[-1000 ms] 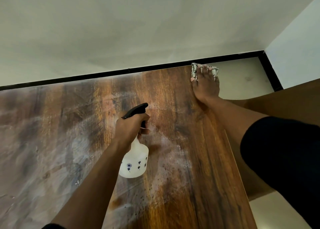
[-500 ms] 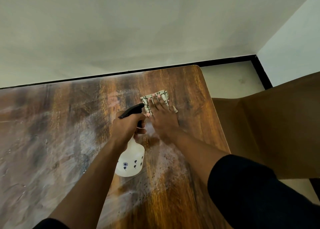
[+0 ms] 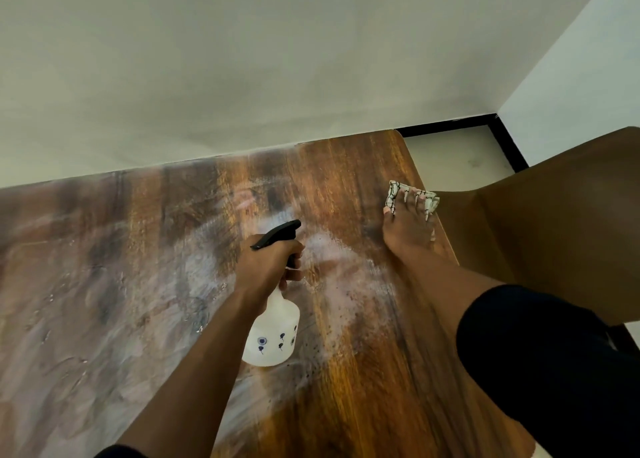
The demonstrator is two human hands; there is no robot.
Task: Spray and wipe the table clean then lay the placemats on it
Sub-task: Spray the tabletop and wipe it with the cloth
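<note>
The wooden table (image 3: 349, 381) fills the lower view, its far edge against a pale wall (image 3: 242, 59); its left part is dulled by a cloudy, streaked whitish film, while the right part shows glossy brown grain with a rounded far corner. Near the middle the left hand (image 3: 266, 267) is curled round the neck of a spray bottle (image 3: 272, 333), fingers at the black trigger head, whose nozzle points away towards the wall. The bottle is white translucent plastic, round-bodied, printed with small dark motifs, and tilted with its base towards the camera. A foamy white patch with fine droplets lies on the wood just right of it. At the table's right edge the right hand (image 3: 408, 232) presses flat, fingers straight and spread, on a folded white cloth (image 3: 393, 198) with black line pattern. Beyond the edge stands a smooth brown chair (image 3: 554, 222)
</note>
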